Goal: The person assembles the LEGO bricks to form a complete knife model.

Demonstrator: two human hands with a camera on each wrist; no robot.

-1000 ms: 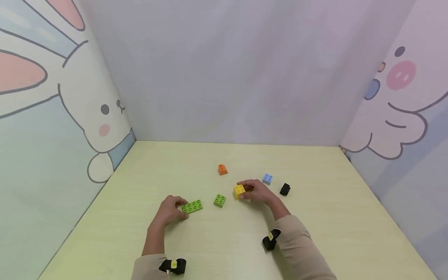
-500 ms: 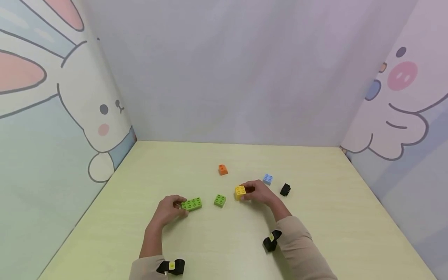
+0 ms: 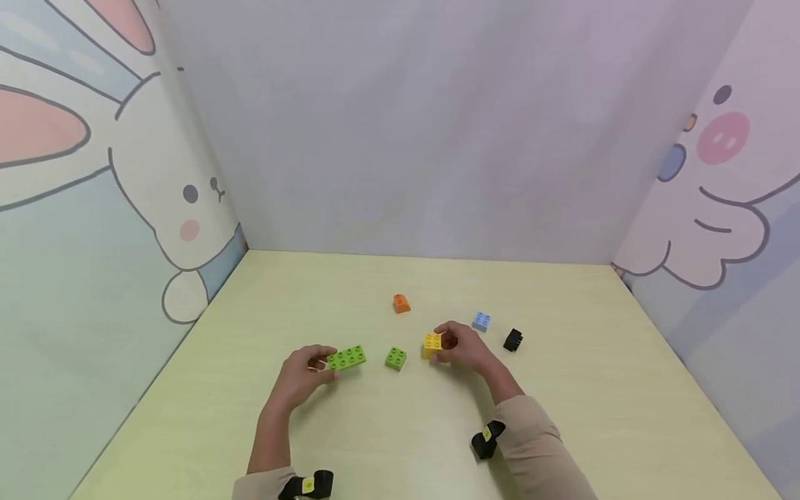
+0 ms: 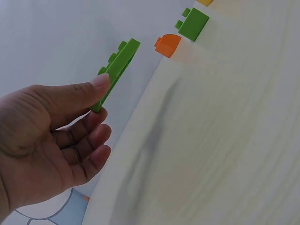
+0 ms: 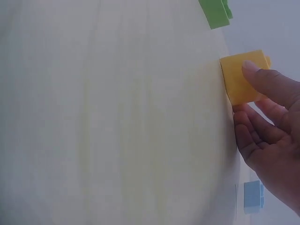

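My left hand (image 3: 303, 375) pinches one end of a long, flat green toy brick (image 3: 346, 357), two studs wide. In the left wrist view that green brick (image 4: 117, 65) is raised off the table, its shadow falling below. My right hand (image 3: 465, 348) grips a yellow square brick (image 3: 432, 345) between thumb and fingers; in the right wrist view the thumb lies across the yellow brick's side (image 5: 238, 82). Between the two hands a small green square brick (image 3: 396, 358) stands on the table, untouched.
Further back lies an orange brick (image 3: 401, 303) with a sloped side. Beyond the right hand are a light blue brick (image 3: 481, 321) and a black piece (image 3: 513, 340). The pale table (image 3: 300, 285) meets a grey curtain (image 3: 425, 139) behind and cartoon-printed side panels.
My left hand has lifted the long green brick off the table. The right hand has stayed nearly in place with the yellow brick, and the view has shifted slightly.
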